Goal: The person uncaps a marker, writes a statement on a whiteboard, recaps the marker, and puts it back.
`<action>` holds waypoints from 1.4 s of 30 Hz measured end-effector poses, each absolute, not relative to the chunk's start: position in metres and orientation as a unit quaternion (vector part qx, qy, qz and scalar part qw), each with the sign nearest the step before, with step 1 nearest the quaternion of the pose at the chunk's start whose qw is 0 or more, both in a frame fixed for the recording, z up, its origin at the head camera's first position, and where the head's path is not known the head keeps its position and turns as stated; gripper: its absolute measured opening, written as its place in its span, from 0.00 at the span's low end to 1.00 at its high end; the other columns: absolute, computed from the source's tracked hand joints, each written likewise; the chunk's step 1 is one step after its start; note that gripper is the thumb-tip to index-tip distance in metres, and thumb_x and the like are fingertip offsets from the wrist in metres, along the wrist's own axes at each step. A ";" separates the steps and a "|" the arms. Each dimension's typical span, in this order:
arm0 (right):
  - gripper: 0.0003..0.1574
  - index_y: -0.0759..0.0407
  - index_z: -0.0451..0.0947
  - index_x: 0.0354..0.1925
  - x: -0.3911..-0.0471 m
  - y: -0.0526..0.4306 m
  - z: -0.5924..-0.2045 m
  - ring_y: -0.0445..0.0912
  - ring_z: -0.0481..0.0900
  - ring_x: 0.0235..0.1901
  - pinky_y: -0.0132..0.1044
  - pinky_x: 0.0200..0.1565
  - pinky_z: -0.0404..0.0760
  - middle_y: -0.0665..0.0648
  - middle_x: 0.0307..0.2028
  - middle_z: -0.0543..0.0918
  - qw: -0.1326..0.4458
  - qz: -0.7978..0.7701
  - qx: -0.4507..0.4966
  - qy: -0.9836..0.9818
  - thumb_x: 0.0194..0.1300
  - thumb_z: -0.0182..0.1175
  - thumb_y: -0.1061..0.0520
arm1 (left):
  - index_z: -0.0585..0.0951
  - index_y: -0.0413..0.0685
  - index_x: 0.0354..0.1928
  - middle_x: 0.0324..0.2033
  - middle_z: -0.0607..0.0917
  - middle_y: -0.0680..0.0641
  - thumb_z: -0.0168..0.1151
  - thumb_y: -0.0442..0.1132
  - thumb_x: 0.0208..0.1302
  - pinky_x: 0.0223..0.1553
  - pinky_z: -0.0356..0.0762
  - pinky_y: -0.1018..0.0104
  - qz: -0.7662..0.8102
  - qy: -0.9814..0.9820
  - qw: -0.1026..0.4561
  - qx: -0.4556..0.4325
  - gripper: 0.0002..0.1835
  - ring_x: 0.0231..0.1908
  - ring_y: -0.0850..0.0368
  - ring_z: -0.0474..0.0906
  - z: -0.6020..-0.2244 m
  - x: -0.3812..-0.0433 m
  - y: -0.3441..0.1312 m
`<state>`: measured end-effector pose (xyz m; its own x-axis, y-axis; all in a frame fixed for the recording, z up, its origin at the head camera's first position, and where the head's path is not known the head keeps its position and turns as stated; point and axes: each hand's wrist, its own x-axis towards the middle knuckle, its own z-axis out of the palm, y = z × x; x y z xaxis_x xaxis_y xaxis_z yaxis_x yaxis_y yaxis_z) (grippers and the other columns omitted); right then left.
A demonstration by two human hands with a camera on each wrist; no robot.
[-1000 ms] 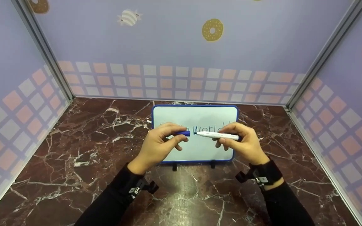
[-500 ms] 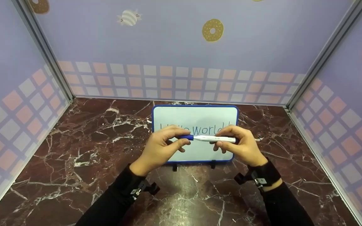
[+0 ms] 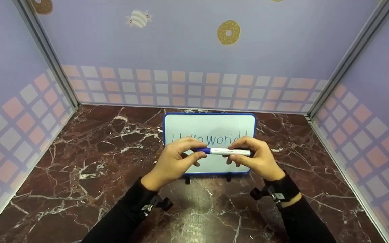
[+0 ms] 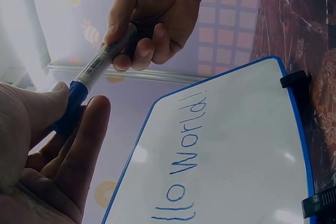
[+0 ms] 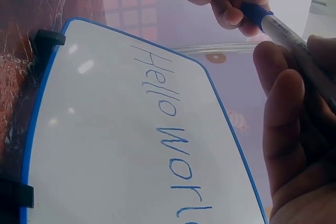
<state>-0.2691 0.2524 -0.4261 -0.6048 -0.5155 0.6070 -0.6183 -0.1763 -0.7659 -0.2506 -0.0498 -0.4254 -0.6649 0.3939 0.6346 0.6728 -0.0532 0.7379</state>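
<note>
My left hand (image 3: 177,157) pinches the blue cap (image 3: 202,150) of a whiteboard marker between thumb and fingers. The white barrel of the marker (image 3: 225,151) is gripped by my right hand (image 3: 256,157), held level in front of the board. Cap and barrel meet with no gap, as the left wrist view also shows at the blue cap (image 4: 73,100). Behind both hands a small whiteboard (image 3: 211,123) with a blue frame leans upright, bearing "Hello world!" in blue handwriting (image 5: 168,108). My hands cover part of the writing in the head view.
Black feet (image 3: 229,176) prop the board's lower edge on the dark red marbled table (image 3: 113,189). Lilac panels with pink and white squares (image 3: 177,89) enclose the back and both sides, joined by grey metal posts (image 3: 346,60).
The bare marker tip and the blue cap were apart a second ago. Both hands came together, and the tip went into the cap; the hands also sank slightly.
</note>
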 end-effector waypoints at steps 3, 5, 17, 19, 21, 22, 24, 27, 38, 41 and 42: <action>0.16 0.78 0.82 0.54 -0.268 0.251 -0.427 0.48 0.91 0.34 0.35 0.32 0.87 0.72 0.36 0.90 0.042 0.627 0.440 -0.642 0.70 0.64 0.81 | 0.89 0.33 0.58 0.48 0.90 0.40 0.73 0.29 0.74 0.35 0.92 0.59 -0.602 -0.681 0.125 -0.398 0.13 0.39 0.51 0.89 -0.426 -0.251 -0.049; 0.15 0.78 0.82 0.54 -0.266 0.250 -0.427 0.48 0.90 0.32 0.35 0.32 0.87 0.72 0.36 0.90 0.043 0.629 0.435 -0.643 0.70 0.65 0.81 | 0.89 0.32 0.57 0.45 0.90 0.40 0.72 0.28 0.75 0.33 0.92 0.61 -0.589 -0.687 0.139 -0.403 0.13 0.37 0.51 0.89 -0.428 -0.252 -0.049; 0.19 0.75 0.82 0.57 -0.262 0.244 -0.428 0.45 0.87 0.29 0.35 0.31 0.85 0.70 0.36 0.90 0.064 0.601 0.426 -0.673 0.71 0.63 0.83 | 0.88 0.30 0.57 0.38 0.90 0.41 0.70 0.29 0.78 0.28 0.88 0.67 -0.562 -0.702 0.165 -0.405 0.11 0.28 0.53 0.88 -0.430 -0.253 -0.048; 0.21 0.73 0.83 0.58 -0.262 0.243 -0.429 0.44 0.85 0.28 0.34 0.30 0.84 0.68 0.36 0.90 0.075 0.581 0.430 -0.687 0.71 0.63 0.82 | 0.88 0.30 0.56 0.37 0.90 0.41 0.69 0.29 0.78 0.27 0.88 0.67 -0.561 -0.701 0.167 -0.408 0.11 0.27 0.53 0.88 -0.430 -0.253 -0.048; 0.21 0.72 0.84 0.59 -0.263 0.243 -0.430 0.44 0.83 0.26 0.32 0.29 0.83 0.65 0.35 0.89 0.087 0.564 0.434 -0.697 0.71 0.63 0.82 | 0.88 0.30 0.56 0.37 0.90 0.42 0.69 0.29 0.78 0.27 0.88 0.68 -0.557 -0.699 0.170 -0.414 0.11 0.27 0.54 0.87 -0.429 -0.253 -0.048; 0.21 0.71 0.84 0.58 -0.263 0.242 -0.430 0.46 0.82 0.25 0.31 0.28 0.82 0.65 0.35 0.89 0.093 0.557 0.436 -0.701 0.71 0.64 0.82 | 0.88 0.30 0.56 0.37 0.90 0.41 0.69 0.29 0.78 0.27 0.88 0.68 -0.556 -0.698 0.172 -0.418 0.11 0.26 0.54 0.87 -0.429 -0.253 -0.048; 0.21 0.70 0.85 0.57 -0.263 0.241 -0.431 0.47 0.80 0.24 0.30 0.28 0.80 0.64 0.35 0.88 0.102 0.550 0.436 -0.705 0.71 0.64 0.81 | 0.88 0.29 0.56 0.36 0.90 0.41 0.69 0.28 0.78 0.27 0.87 0.68 -0.552 -0.695 0.176 -0.425 0.11 0.26 0.53 0.87 -0.429 -0.253 -0.048; 0.20 0.71 0.84 0.56 -0.264 0.240 -0.431 0.48 0.78 0.24 0.30 0.29 0.80 0.64 0.35 0.88 0.105 0.551 0.436 -0.703 0.71 0.64 0.81 | 0.88 0.29 0.56 0.35 0.90 0.41 0.69 0.27 0.77 0.27 0.87 0.68 -0.549 -0.690 0.185 -0.434 0.10 0.24 0.49 0.87 -0.429 -0.253 -0.048; 0.18 0.71 0.84 0.54 -0.259 0.233 -0.431 0.39 0.74 0.26 0.27 0.28 0.75 0.62 0.34 0.85 0.117 0.557 0.429 -0.701 0.70 0.64 0.82 | 0.89 0.32 0.53 0.31 0.88 0.45 0.71 0.24 0.74 0.28 0.85 0.70 -0.521 -0.686 0.242 -0.447 0.09 0.25 0.56 0.87 -0.432 -0.252 -0.048; 0.18 0.71 0.84 0.54 -0.259 0.231 -0.433 0.40 0.75 0.28 0.28 0.29 0.75 0.62 0.35 0.85 0.124 0.558 0.427 -0.700 0.69 0.65 0.82 | 0.90 0.33 0.52 0.31 0.88 0.46 0.71 0.24 0.74 0.27 0.84 0.71 -0.518 -0.685 0.249 -0.447 0.09 0.24 0.56 0.86 -0.432 -0.252 -0.048; 0.18 0.71 0.85 0.54 -0.259 0.231 -0.433 0.40 0.76 0.28 0.28 0.30 0.76 0.62 0.35 0.85 0.127 0.557 0.426 -0.701 0.69 0.65 0.81 | 0.90 0.33 0.52 0.31 0.88 0.46 0.71 0.24 0.74 0.27 0.84 0.71 -0.517 -0.685 0.250 -0.448 0.09 0.24 0.57 0.86 -0.432 -0.252 -0.047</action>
